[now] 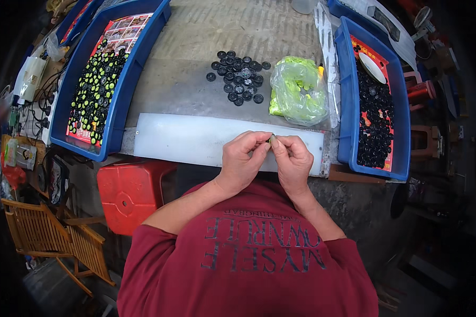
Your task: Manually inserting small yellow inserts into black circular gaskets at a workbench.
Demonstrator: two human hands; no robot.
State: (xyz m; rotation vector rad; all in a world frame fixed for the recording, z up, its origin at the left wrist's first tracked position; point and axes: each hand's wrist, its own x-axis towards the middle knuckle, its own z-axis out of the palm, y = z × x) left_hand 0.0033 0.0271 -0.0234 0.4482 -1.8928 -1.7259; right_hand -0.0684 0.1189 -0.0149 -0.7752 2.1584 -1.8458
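Observation:
Above the white board point(180, 138) at the table's near edge, my two hands meet fingertip to fingertip. Between them is a small dark round piece with a bit of green point(271, 139), mostly hidden by the fingers. My left hand point(242, 159) pinches it from one side, and my right hand point(292, 162) closes thumb and finger on it from the other. Beyond them lies a loose pile of black toy wheels point(239, 76). A clear plastic bag point(300, 98) with bright green pieces sits just past my right hand.
On the left, a blue tray point(119, 105) holds many black wheels with green parts. A second blue tray point(346, 105) on the right contains black wheels and a white oval dish point(373, 67). A red stool point(129, 198) and wooden chair point(37, 227) stand at lower left.

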